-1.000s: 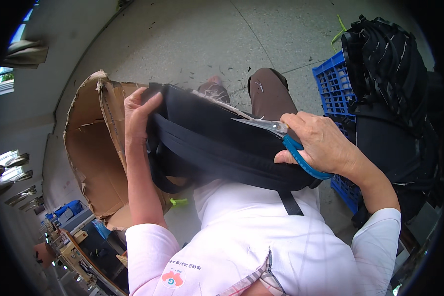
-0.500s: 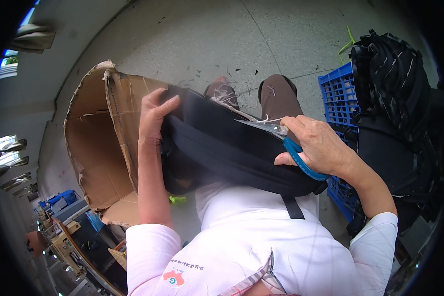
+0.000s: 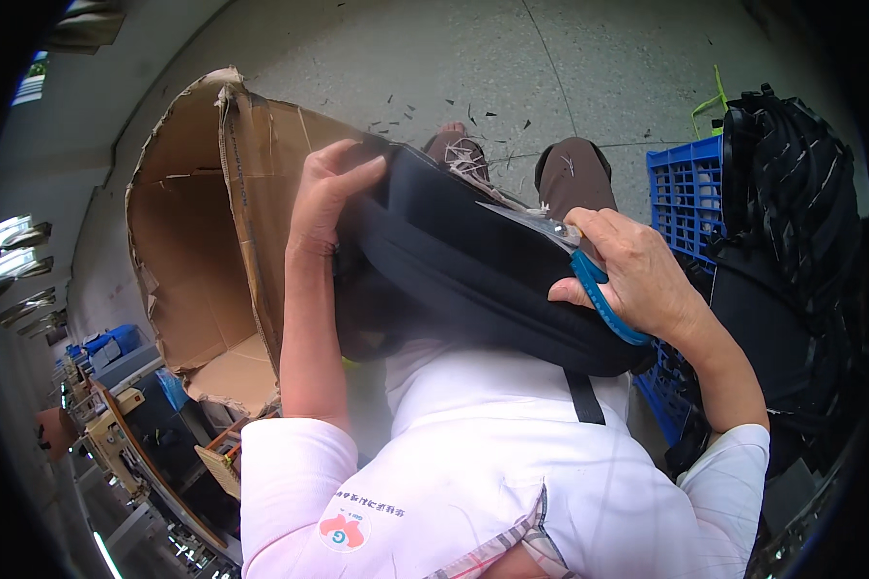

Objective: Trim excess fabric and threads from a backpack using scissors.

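Across my lap lies a black padded fabric piece, seemingly a bag or part of one, with a strap hanging from its lower edge. My left hand pinches its upper left end between thumb and fingers. In my right hand is a pair of scissors with blue handles. Their pale blades point left along the top edge of the fabric. Light thread ends run along that edge, close to the blades. Whether the blades are apart cannot be made out.
A large torn cardboard box stands open at my left. To my right is a blue plastic crate, with a heap of black bags beside and over it. Dark scraps lie on the floor ahead. Loose threads cling to my trousers.
The head view has shifted slightly, moving the box up in the picture. Both hands keep their grips; the black piece and scissors sit slightly farther right and higher in the picture.
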A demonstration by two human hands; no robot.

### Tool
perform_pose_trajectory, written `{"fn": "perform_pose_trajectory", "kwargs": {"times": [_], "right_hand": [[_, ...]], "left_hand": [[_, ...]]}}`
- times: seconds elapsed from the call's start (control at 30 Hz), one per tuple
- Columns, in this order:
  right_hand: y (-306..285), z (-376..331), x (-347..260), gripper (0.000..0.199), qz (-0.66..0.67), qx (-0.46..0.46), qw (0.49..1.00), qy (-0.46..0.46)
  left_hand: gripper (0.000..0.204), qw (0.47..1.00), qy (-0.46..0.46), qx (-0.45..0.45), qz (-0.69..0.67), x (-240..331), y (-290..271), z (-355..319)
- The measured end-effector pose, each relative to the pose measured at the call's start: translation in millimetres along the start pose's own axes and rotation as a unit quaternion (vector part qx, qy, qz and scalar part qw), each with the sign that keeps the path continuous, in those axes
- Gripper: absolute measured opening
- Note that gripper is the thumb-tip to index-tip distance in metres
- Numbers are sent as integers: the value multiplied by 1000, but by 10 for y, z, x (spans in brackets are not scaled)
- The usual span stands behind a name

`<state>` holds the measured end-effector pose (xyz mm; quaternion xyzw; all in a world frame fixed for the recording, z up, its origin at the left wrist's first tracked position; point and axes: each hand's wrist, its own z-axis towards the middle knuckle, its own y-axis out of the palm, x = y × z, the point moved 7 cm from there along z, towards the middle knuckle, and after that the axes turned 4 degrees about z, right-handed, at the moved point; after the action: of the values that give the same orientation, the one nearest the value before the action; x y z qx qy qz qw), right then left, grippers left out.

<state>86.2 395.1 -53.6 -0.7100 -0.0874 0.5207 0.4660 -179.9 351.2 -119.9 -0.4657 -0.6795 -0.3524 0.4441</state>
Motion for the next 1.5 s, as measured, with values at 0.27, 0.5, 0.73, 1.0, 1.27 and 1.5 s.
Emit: {"fn": "perform_pose_trajectory", "kwargs": {"times": [0.27, 0.5, 0.73, 1.0, 1.27, 1.5], "right_hand": [[119, 6, 81, 54, -18, -80, 995, 56], [39, 159, -30, 54, -27, 5, 1000, -3], [123, 78, 71, 57, -37, -55, 997, 27], [47, 257, -89, 57, -73, 12, 997, -32], [114, 267, -34, 56, -16, -51, 998, 28], [70, 398, -112, 50, -50, 18, 997, -54]], "left_hand": [[18, 1000, -8, 18, -3, -45, -16, -38], [14, 1000, -5, 23, 13, 72, 97, -71], [14, 999, 5, 32, 22, 83, 113, -104], [12, 996, 41, 55, 52, 186, 113, -188], [12, 995, 56, 70, 38, 252, 106, -258], [14, 995, 67, 58, 44, 372, 111, -303]]}}
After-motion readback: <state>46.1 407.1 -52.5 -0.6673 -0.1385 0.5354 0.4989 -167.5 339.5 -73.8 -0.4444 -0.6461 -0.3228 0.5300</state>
